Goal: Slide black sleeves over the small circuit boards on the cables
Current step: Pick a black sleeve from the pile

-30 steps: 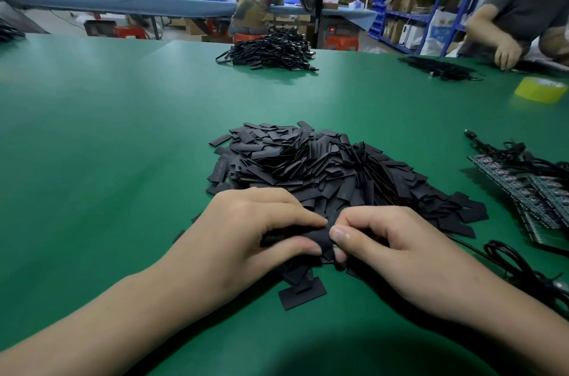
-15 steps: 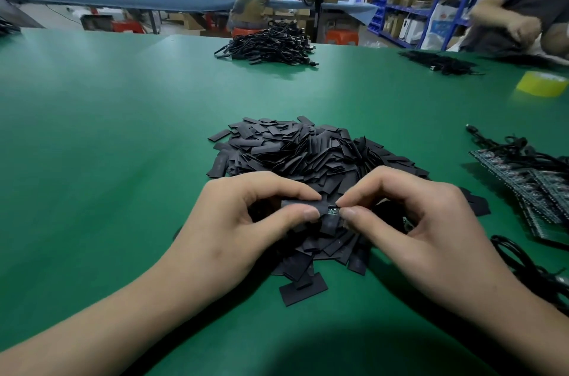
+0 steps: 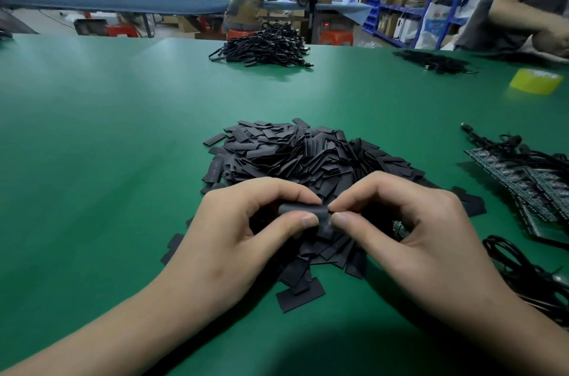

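A large heap of flat black sleeves lies on the green table in front of me. My left hand pinches one black sleeve between thumb and forefinger, just above the near edge of the heap. My right hand pinches the sleeve's right end, fingertips meeting those of the left. A bit of a small circuit board shows under my right palm; its cable is hidden.
Strips of circuit boards with black cables lie at the right, and coiled black cable nearer me. Cable piles sit at the far edge. A yellow tape roll and another person's arm are at the far right.
Both hands have lifted slightly off the heap. The board end seen between the fingertips half a second ago is now covered by the sleeve.
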Demonstrator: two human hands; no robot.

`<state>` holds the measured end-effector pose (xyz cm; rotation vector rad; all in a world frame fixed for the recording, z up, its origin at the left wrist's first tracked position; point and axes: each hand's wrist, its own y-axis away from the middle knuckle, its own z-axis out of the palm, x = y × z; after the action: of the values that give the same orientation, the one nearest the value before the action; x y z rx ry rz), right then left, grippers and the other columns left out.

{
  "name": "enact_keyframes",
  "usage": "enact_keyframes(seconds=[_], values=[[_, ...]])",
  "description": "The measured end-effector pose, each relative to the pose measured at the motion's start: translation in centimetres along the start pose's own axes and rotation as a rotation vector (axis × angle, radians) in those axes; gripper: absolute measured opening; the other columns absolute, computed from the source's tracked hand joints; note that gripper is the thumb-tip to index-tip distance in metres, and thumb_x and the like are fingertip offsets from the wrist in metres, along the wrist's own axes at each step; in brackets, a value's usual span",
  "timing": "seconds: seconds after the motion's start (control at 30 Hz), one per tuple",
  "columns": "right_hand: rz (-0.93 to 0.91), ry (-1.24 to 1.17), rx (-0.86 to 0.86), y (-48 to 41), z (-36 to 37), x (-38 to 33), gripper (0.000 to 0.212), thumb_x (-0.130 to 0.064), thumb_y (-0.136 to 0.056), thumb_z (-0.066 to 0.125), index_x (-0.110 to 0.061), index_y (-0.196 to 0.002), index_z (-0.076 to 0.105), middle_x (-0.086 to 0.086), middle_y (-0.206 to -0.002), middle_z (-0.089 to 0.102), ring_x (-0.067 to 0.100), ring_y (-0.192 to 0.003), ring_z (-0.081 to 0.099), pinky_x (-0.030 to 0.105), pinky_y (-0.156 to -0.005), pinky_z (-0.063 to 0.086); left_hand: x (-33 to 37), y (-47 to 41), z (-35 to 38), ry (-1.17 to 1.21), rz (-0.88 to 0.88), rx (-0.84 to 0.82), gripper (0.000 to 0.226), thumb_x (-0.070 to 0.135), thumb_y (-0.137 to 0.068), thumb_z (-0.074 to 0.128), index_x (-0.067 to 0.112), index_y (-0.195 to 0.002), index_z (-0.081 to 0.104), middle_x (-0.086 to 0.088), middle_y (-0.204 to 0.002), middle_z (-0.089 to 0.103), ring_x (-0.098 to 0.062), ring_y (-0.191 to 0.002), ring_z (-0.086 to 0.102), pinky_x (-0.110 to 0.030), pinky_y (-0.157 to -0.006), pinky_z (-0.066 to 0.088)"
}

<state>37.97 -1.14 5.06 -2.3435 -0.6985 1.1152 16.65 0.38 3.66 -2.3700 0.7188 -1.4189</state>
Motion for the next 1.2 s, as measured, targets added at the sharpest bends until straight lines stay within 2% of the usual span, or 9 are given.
enact_keyframes(seconds=[0.13, 0.23, 0.37, 0.47, 0.6, 0.73, 0.8, 1.03, 1.2], values=[[0.115, -0.078, 0.005, 0.0, 0.0, 0.2, 0.009, -0.025, -0.088, 0.079, -0.029, -0.089, 0.072, -0.015, -0.086, 0.074, 0.007, -0.086, 0.072, 0.020, -0.076, 0.052, 0.4, 0.0, -0.3, -0.040, 0.033, 0.064, 0.016, 0.033, -0.083, 0.074, 0.035, -0.099, 0.075, 0.024, -0.094, 0.072, 0.002, -0.091, 0.068, -0.009, -0.077, 0.046], [0.130, -0.058, -0.006, 0.1, 0.2, 0.0, 0.014, -0.018, -0.087, 0.080, -0.029, -0.085, 0.074, -0.017, -0.082, 0.074, 0.005, -0.081, 0.071, 0.023, -0.073, 0.052, 0.5, 0.0, -0.3, -0.044, 0.036, 0.153, 0.022, 0.035, -0.078, 0.079, 0.037, -0.099, 0.075, 0.017, -0.088, 0.073, -0.006, -0.083, 0.069, -0.011, -0.074, 0.047], [0.141, -0.074, 0.038, 0.4, 0.4, -0.4, 0.009, -0.022, -0.084, 0.080, -0.030, -0.085, 0.075, -0.017, -0.081, 0.074, 0.005, -0.080, 0.072, 0.022, -0.071, 0.053, 0.8, -0.1, -0.4, 0.016, -0.001, 0.282, 0.035, 0.037, -0.070, 0.086, 0.033, -0.102, 0.072, 0.011, -0.084, 0.072, -0.011, -0.078, 0.070, -0.011, -0.075, 0.049], [0.168, -0.121, 0.051, 0.6, 0.7, -0.6, 0.007, -0.024, -0.086, 0.080, -0.029, -0.085, 0.076, -0.016, -0.080, 0.076, 0.006, -0.079, 0.073, 0.024, -0.070, 0.055, 1.1, -0.1, -0.3, -0.028, 0.024, 0.270, 0.036, 0.039, -0.070, 0.085, 0.031, -0.103, 0.073, 0.018, -0.085, 0.073, -0.004, -0.081, 0.071, -0.008, -0.078, 0.047], [0.214, -0.201, 0.018, 0.7, 1.2, -0.6, 0.003, -0.030, -0.086, 0.076, -0.032, -0.087, 0.076, -0.015, -0.081, 0.076, 0.006, -0.078, 0.074, 0.019, -0.070, 0.055, 1.6, 0.0, -0.2, -0.164, 0.096, 0.196, 0.058, 0.042, -0.067, 0.085, 0.023, -0.120, 0.069, 0.021, -0.099, 0.069, 0.003, -0.090, 0.068, -0.005, -0.085, 0.045], [0.286, -0.264, -0.045, 0.6, 1.2, -0.4, 0.008, -0.036, -0.085, 0.071, -0.038, -0.090, 0.077, -0.011, -0.084, 0.077, 0.012, -0.076, 0.072, 0.045, -0.074, 0.060, 1.7, 0.0, -0.3, -0.176, 0.121, 0.176, 0.060, 0.043, -0.067, 0.084, 0.021, -0.121, 0.068, 0.020, -0.100, 0.068, 0.004, -0.091, 0.066, -0.005, -0.086, 0.044], [0.287, -0.272, -0.071, 0.5, 1.1, -0.5, 0.009, -0.036, -0.087, 0.069, -0.039, -0.090, 0.076, -0.010, -0.085, 0.077, 0.016, -0.077, 0.072, 0.049, -0.074, 0.059, 1.6, 0.0, -0.5, -0.181, 0.123, 0.176, 0.058, 0.043, -0.068, 0.084, 0.020, -0.119, 0.069, 0.020, -0.100, 0.068, 0.003, -0.091, 0.066, -0.005, -0.085, 0.044], [0.246, -0.178, -0.057, 0.6, 1.0, -0.9, 0.006, -0.035, -0.084, 0.071, -0.036, -0.088, 0.075, -0.014, -0.080, 0.075, 0.008, -0.070, 0.069, 0.030, -0.066, 0.054, 1.3, 0.0, -0.8, -0.309, 0.165, 0.142, 0.051, 0.041, -0.073, 0.084, 0.020, -0.117, 0.070, 0.018, -0.100, 0.067, 0.001, -0.088, 0.066, -0.013, -0.084, 0.048], [0.243, -0.129, -0.045, 0.6, 0.8, -1.0, 0.008, -0.029, -0.086, 0.080, -0.034, -0.085, 0.074, -0.015, -0.078, 0.073, 0.008, -0.069, 0.068, 0.026, -0.062, 0.053, 1.2, -0.1, -1.0, -0.319, 0.161, 0.131, 0.047, 0.042, -0.073, 0.084, 0.021, -0.114, 0.072, 0.018, -0.100, 0.069, 0.002, -0.089, 0.065, -0.013, -0.083, 0.049]])
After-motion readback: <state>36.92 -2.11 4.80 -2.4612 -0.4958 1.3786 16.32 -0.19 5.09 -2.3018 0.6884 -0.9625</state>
